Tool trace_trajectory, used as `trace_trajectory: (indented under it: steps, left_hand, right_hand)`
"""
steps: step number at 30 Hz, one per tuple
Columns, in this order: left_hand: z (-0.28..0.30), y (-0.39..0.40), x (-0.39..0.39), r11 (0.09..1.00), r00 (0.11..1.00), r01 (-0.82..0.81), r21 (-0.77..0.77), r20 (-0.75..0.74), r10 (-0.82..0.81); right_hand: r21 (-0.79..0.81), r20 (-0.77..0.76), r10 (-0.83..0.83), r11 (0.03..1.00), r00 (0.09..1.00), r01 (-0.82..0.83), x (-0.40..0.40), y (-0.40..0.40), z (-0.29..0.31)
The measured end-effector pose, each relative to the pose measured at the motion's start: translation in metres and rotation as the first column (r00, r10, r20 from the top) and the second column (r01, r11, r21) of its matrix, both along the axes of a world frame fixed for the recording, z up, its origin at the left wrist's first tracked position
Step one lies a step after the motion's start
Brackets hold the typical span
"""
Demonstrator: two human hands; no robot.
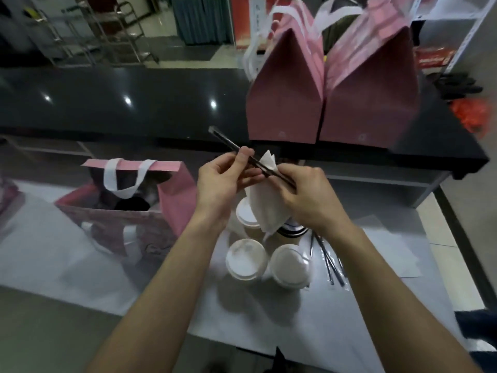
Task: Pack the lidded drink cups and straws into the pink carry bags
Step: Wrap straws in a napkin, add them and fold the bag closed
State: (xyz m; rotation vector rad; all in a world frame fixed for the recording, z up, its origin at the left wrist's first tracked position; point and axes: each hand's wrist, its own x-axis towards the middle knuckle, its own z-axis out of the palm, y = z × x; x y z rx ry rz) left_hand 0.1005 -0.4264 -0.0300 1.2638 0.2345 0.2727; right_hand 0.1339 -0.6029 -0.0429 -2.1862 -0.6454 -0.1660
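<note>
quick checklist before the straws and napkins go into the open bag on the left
1. Straws held: ok, both the left hand and the right hand pinch them.
2. Napkins held with the straws: ok, the right hand grips them against the straws.
3. Open bag ready: ok, its mouth is open, though its handle droops across the opening.
4. Room inside the bag: cannot tell, the inside is dark and blurred.
5. Cups still to pack: not ok, several lidded ones stand on the table under the hands.
6. Spare straws: ok, more lie right of the cups.
</note>
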Motion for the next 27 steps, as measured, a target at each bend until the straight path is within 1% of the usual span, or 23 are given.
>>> trace_trajectory:
  steps: [2,4,5,7,8,9,11,13,16,17,18,20,22,25,27]
  left_hand:
    - [0.017,0.028,-0.009,0.997,0.999,0.029,0.065,0.015,-0.030]
    - [0.033,0.077,-0.023,0.976,0.998,0.018,0.217,0.054,-0.030]
    - [0.039,0.107,-0.031,0.948,0.997,-0.014,0.317,0.082,-0.012]
    - [0.050,0.172,-0.047,0.856,0.993,-0.076,0.511,0.116,0.019]
    - [0.052,0.205,-0.055,0.785,0.995,-0.079,0.615,0.099,0.022]
    - [0.054,0.235,-0.062,0.689,0.998,-0.059,0.723,0.063,0.019]
    - [0.050,0.283,-0.071,0.456,0.998,0.043,0.889,-0.058,0.018]
    - [0.040,0.313,-0.071,0.247,0.983,0.165,0.955,-0.180,0.039]
    - [0.020,0.333,-0.062,-0.058,0.959,0.278,0.959,-0.280,-0.031]
    - [0.014,0.338,-0.057,-0.106,0.950,0.302,0.947,-0.308,-0.044]
    - [0.008,0.344,-0.052,-0.118,0.943,0.322,0.939,-0.330,-0.052]
    - [0.003,0.357,-0.046,-0.060,0.926,0.358,0.932,-0.362,-0.107]
    - [0.001,0.367,-0.039,-0.050,0.914,0.356,0.933,-0.358,-0.191]
    - [-0.001,0.376,-0.030,0.009,0.900,0.345,0.938,-0.328,-0.286]
    - [-0.005,0.379,-0.026,0.033,0.905,0.305,0.952,-0.279,-0.320]
  right_hand:
    - [0.040,0.043,-0.047,0.998,0.998,0.045,0.004,0.016,0.011]
    - [0.097,0.069,-0.066,0.994,0.995,0.059,0.007,0.040,0.025]
    - [0.134,0.076,-0.061,0.990,0.995,0.051,0.007,0.054,0.031]
    - [0.202,0.075,-0.045,0.979,0.996,0.029,0.006,0.087,0.043]
    - [0.229,0.067,-0.035,0.973,0.997,0.019,0.005,0.103,0.048]
    - [0.256,0.060,-0.026,0.967,0.998,0.010,0.002,0.121,0.052]
    - [0.307,0.057,0.004,0.952,0.998,-0.022,-0.005,0.157,0.059]
    - [0.342,0.056,0.055,0.937,0.997,-0.071,-0.012,0.191,0.061]
    - [0.391,0.017,0.105,0.915,0.994,-0.103,-0.018,0.234,0.056]
    - [0.413,0.000,0.110,0.905,0.994,-0.100,-0.020,0.243,0.052]
    - [0.435,-0.018,0.117,0.895,0.993,-0.097,-0.024,0.250,0.048]
    - [0.468,-0.062,0.136,0.879,0.989,-0.092,-0.034,0.260,0.041]
    - [0.467,-0.105,0.138,0.881,0.985,-0.074,-0.040,0.264,0.034]
    - [0.410,-0.170,0.139,0.910,0.976,-0.058,-0.045,0.263,0.026]
    - [0.319,-0.238,0.156,0.945,0.959,-0.074,-0.046,0.262,0.024]
